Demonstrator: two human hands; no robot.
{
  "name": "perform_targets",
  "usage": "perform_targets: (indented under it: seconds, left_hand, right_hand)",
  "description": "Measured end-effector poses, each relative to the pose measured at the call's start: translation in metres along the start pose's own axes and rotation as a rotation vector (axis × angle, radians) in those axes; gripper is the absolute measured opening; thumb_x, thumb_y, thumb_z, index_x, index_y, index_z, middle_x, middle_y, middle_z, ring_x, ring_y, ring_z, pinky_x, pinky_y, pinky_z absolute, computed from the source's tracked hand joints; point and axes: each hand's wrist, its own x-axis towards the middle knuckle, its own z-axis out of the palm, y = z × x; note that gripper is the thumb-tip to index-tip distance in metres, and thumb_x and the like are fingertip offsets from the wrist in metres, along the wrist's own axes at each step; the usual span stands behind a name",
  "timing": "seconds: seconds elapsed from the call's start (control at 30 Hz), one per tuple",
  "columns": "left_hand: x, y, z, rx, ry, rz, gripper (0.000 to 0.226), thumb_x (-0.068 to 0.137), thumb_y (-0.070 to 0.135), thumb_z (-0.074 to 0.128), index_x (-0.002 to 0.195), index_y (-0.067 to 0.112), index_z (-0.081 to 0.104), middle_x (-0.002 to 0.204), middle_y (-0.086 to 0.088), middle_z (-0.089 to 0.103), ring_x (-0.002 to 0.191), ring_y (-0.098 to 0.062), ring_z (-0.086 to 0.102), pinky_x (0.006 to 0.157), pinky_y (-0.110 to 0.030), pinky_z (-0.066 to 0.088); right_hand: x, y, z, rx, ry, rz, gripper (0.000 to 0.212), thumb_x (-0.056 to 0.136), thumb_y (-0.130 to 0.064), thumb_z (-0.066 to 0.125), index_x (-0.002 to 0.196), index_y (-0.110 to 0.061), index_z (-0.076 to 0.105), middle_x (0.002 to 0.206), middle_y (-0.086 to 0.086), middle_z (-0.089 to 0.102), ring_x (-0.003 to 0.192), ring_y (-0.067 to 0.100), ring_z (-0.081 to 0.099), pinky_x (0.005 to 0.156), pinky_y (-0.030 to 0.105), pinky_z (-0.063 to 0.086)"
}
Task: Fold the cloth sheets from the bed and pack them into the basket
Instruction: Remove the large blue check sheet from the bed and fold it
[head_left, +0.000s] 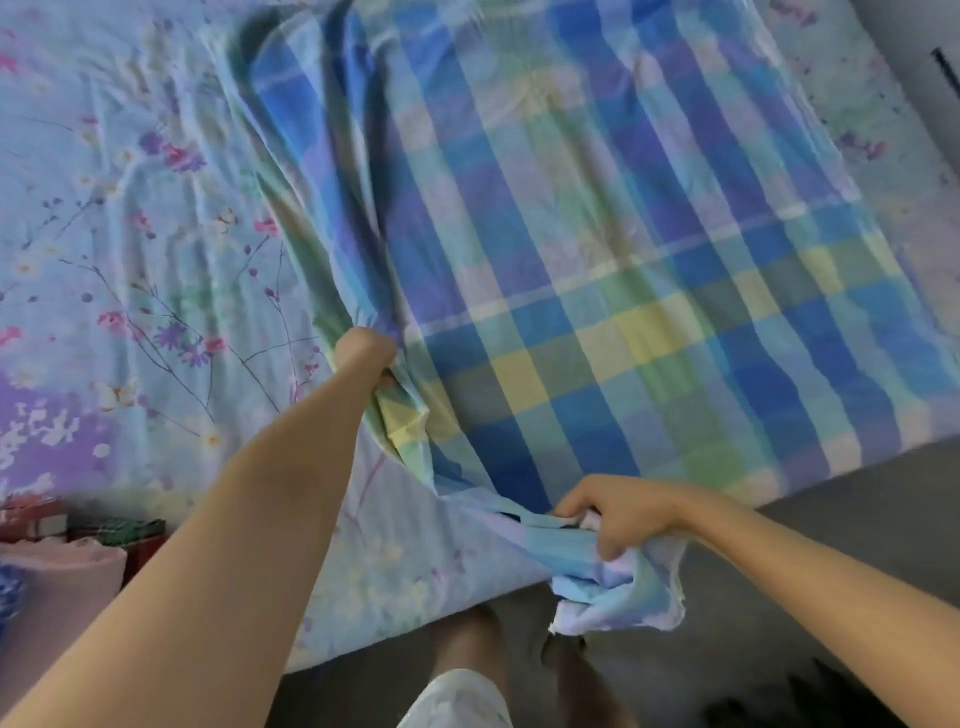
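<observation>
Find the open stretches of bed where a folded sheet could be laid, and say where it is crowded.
Free: floral bedsheet left of the left hand. Crowded: the plaid sheet covers the middle and right, bunched in the right hand at the bed's near edge.

Both forearms (270, 519) are bare from the frame edges to the wrists, with no sleeves reaching into view. The left hand (363, 353) and the right hand (623, 514) wear no gloves, and no rings, watch or bracelet show on them. At the bottom, a pale, whitish garment (457, 701) with a faint pattern covers one leg; below its hem the legs and feet (472, 634) are bare and blurred.
</observation>
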Motion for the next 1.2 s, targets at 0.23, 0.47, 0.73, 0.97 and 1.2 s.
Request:
perform_targets:
  seconds: [0.23, 0.47, 0.73, 0.97, 1.2]
  left_hand:
    - [0.031, -0.002, 0.003, -0.275, 0.109, -0.103, 0.021, 0.077, 0.014, 0.071, 0.077, 0.009, 0.051, 0.065, -0.003, 0.047, 0.064, -0.017, 0.054, 0.056, -0.026, 0.045]
    - [0.074, -0.045, -0.077, -0.279, 0.200, -0.137, 0.029, 0.082, 0.004, 0.062, 0.059, 0.012, 0.045, 0.035, 0.003, 0.047, 0.041, -0.011, 0.046, 0.042, -0.020, 0.035]
    - [0.073, -0.044, -0.045, -0.602, -0.165, -0.237, 0.014, 0.086, 0.018, 0.067, 0.089, 0.010, 0.056, 0.064, -0.002, 0.065, 0.055, -0.013, 0.063, 0.054, -0.027, 0.056]
    - [0.054, 0.037, -0.050, -0.563, 0.134, 0.024, 0.027, 0.069, 0.007, 0.072, 0.067, 0.012, 0.046, 0.066, -0.004, 0.052, 0.059, -0.019, 0.054, 0.044, -0.021, 0.042]
    - [-0.035, 0.183, 0.017, -0.413, 0.191, 0.400, 0.012, 0.070, 0.008, 0.071, 0.077, 0.004, 0.062, 0.071, 0.000, 0.064, 0.055, -0.003, 0.054, 0.048, -0.019, 0.045]
  right_hand:
    - [0.002, 0.005, 0.002, 0.112, 0.026, 0.020, 0.055, 0.069, 0.009, 0.055, 0.075, -0.045, 0.058, 0.061, -0.028, 0.056, 0.058, -0.002, 0.046, 0.059, 0.018, 0.037]
    - [-0.007, 0.017, 0.017, 0.167, 0.086, 0.094, 0.039, 0.065, -0.001, 0.054, 0.064, -0.040, 0.052, 0.062, -0.015, 0.046, 0.059, 0.005, 0.038, 0.057, 0.024, 0.032]
    - [-0.011, 0.022, 0.015, 0.137, 0.095, 0.100, 0.035, 0.065, -0.002, 0.058, 0.072, -0.034, 0.047, 0.070, -0.011, 0.045, 0.065, 0.009, 0.039, 0.059, 0.027, 0.033]
    - [-0.050, 0.066, 0.014, 0.256, 0.312, 0.315, 0.023, 0.072, 0.005, 0.056, 0.081, -0.014, 0.048, 0.078, -0.001, 0.047, 0.068, 0.011, 0.040, 0.055, 0.019, 0.030]
    - [-0.125, 0.148, 0.027, 0.675, 0.871, 0.340, 0.108, 0.074, 0.012, 0.059, 0.147, -0.043, 0.003, 0.075, 0.001, 0.045, 0.064, 0.014, 0.047, 0.056, 0.019, 0.041]
